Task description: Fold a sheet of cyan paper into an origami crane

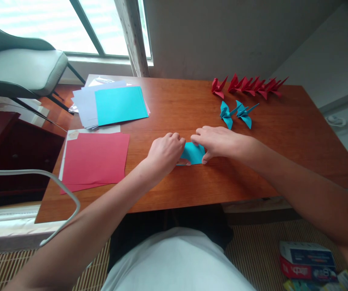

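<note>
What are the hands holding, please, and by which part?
A folded blue paper lying on the table: the left hand grips its left edge, the right hand its top and right edge.

A single view from the person's head looks forward and steeply down onto the table. It is close enough that the left hand and right hand sit mid-frame. The window lies ahead at the top and the floor at the bottom.
</note>
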Motion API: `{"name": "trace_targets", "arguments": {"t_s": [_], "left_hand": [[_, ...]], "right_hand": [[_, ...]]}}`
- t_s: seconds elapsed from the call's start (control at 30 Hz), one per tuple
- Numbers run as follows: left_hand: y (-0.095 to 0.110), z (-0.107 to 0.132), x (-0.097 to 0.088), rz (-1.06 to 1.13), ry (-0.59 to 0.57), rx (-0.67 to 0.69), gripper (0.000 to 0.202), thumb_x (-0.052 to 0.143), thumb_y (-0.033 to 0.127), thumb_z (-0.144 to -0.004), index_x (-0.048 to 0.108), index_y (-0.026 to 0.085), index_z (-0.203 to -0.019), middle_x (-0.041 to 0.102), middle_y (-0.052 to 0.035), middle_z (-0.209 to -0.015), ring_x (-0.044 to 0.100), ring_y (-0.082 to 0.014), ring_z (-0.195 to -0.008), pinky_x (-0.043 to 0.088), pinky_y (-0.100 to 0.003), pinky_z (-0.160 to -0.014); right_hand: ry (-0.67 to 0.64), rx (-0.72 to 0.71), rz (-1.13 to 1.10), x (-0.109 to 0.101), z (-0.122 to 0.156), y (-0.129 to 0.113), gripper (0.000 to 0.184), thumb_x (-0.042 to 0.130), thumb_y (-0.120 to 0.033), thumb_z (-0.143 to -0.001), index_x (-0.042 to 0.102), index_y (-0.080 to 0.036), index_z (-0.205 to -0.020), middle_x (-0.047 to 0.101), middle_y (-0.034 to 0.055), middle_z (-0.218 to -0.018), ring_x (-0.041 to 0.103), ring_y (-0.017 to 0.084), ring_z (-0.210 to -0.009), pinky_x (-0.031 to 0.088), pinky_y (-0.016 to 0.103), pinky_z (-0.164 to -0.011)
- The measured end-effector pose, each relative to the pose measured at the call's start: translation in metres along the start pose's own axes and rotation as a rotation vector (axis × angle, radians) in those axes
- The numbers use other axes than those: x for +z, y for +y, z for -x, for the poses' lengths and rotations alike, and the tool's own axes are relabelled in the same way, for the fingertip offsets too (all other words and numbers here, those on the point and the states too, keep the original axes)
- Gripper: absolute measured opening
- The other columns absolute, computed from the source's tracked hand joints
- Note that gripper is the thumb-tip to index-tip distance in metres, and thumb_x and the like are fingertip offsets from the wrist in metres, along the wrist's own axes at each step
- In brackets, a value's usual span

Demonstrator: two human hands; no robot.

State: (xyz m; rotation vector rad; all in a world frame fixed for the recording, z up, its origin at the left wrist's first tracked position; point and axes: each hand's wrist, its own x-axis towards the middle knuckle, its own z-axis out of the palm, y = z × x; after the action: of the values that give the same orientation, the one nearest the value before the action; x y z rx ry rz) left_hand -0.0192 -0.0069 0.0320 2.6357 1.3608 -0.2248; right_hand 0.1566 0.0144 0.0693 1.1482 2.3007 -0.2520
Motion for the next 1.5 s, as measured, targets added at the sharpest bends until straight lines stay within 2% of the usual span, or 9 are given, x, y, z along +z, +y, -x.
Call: {"name": "trace_targets", "arguments": {"t_s": [0.13, 0.23, 0.37, 0.5, 0.67, 0.93, 1.1, 1.33, 1.5], "left_hand": [[0.011, -0.004, -0.001, -0.025, -0.004, -0.048, 0.054, 0.072, 0.062, -0.083, 0.068, 0.013, -0.107, 0.068, -0.0158, -0.102, 0.067, -0.0317, -0.097, 0.044, -0.031, -0.061], [0.009, -0.006, -0.003, -0.03, -0.021, -0.029, 0.054, 0.073, 0.061, -0.082, 0.068, 0.013, -0.106, 0.069, -0.0153, -0.101, 0.068, -0.0313, -0.097, 0.044, -0.03, -0.063], [-0.006, -0.005, -0.006, -0.029, -0.043, 0.059, 0.051, 0.075, 0.061, -0.08, 0.067, 0.018, -0.107, 0.069, -0.0109, -0.104, 0.067, -0.0291, -0.101, 0.042, -0.028, -0.062], [-0.023, -0.004, -0.008, -0.044, -0.046, 0.214, 0.051, 0.075, 0.06, -0.08, 0.065, 0.02, -0.11, 0.068, -0.0082, -0.108, 0.065, -0.0259, -0.102, 0.037, -0.028, -0.057], [-0.046, -0.006, -0.002, 0.004, -0.016, 0.378, 0.049, 0.073, 0.064, -0.08, 0.064, 0.024, -0.105, 0.066, -0.0043, -0.108, 0.063, -0.0215, -0.101, 0.032, -0.028, -0.056], [-0.069, -0.007, 0.008, 0.109, 0.003, 0.485, 0.044, 0.076, 0.059, -0.079, 0.066, 0.028, -0.109, 0.067, -0.0023, -0.111, 0.058, -0.021, -0.107, 0.037, -0.027, -0.068], [-0.076, 0.004, 0.005, 0.107, -0.041, 0.45, 0.053, 0.076, 0.058, -0.08, 0.062, 0.03, -0.122, 0.061, -0.0038, -0.129, 0.057, -0.0217, -0.114, 0.039, -0.025, -0.069], [-0.082, 0.016, 0.006, 0.097, -0.041, 0.362, 0.061, 0.078, 0.054, -0.078, 0.057, 0.031, -0.131, 0.054, -0.0058, -0.136, 0.057, -0.0235, -0.118, 0.04, -0.025, -0.066], [-0.082, 0.026, -0.002, 0.088, -0.06, 0.295, 0.063, 0.078, 0.051, -0.079, 0.055, 0.029, -0.133, 0.053, -0.0077, -0.14, 0.057, -0.0257, -0.121, 0.045, -0.03, -0.088]], "right_hand": [[-0.006, 0.002, 0.002, 0.002, -0.004, 0.002, 0.049, 0.086, -0.039, -0.072, 0.063, -0.021, -0.111, 0.065, 0.0107, -0.116, 0.061, 0.03, -0.107, 0.034, 0.031, -0.059], [-0.001, -0.005, -0.002, 0.003, -0.005, 0.004, 0.05, 0.086, -0.04, -0.072, 0.062, -0.021, -0.112, 0.065, 0.0107, -0.116, 0.062, 0.03, -0.108, 0.033, 0.031, -0.057], [-0.01, -0.007, -0.015, 0.003, -0.004, 0.005, 0.05, 0.086, -0.041, -0.072, 0.062, -0.021, -0.112, 0.064, 0.0103, -0.116, 0.061, 0.029, -0.107, 0.032, 0.03, -0.058], [-0.015, -0.009, -0.023, 0.005, -0.006, 0.006, 0.051, 0.086, -0.043, -0.071, 0.062, -0.022, -0.111, 0.063, 0.0102, -0.115, 0.06, 0.029, -0.107, 0.032, 0.03, -0.058], [-0.005, -0.018, -0.039, 0.007, -0.007, 0.008, 0.053, 0.086, -0.044, -0.069, 0.061, -0.023, -0.111, 0.063, 0.0095, -0.114, 0.06, 0.03, -0.106, 0.032, 0.031, -0.058], [-0.01, -0.012, -0.05, 0.006, -0.005, 0.008, 0.051, 0.085, -0.043, -0.071, 0.061, -0.023, -0.111, 0.062, 0.0094, -0.115, 0.06, 0.028, -0.104, 0.03, 0.03, -0.056], [0.006, -0.024, -0.066, 0.011, -0.008, 0.011, 0.053, 0.085, -0.044, -0.07, 0.061, -0.024, -0.112, 0.062, 0.0091, -0.114, 0.06, 0.029, -0.104, 0.032, 0.03, -0.057], [0.032, -0.027, -0.068, 0.015, -0.009, 0.012, 0.054, 0.086, -0.045, -0.068, 0.061, -0.024, -0.111, 0.062, 0.0088, -0.113, 0.059, 0.03, -0.105, 0.032, 0.03, -0.058], [0.03, -0.005, -0.097, 0.013, -0.006, 0.01, 0.052, 0.087, -0.043, -0.069, 0.061, -0.024, -0.109, 0.062, 0.0087, -0.115, 0.057, 0.029, -0.108, 0.033, 0.029, -0.059]]}}
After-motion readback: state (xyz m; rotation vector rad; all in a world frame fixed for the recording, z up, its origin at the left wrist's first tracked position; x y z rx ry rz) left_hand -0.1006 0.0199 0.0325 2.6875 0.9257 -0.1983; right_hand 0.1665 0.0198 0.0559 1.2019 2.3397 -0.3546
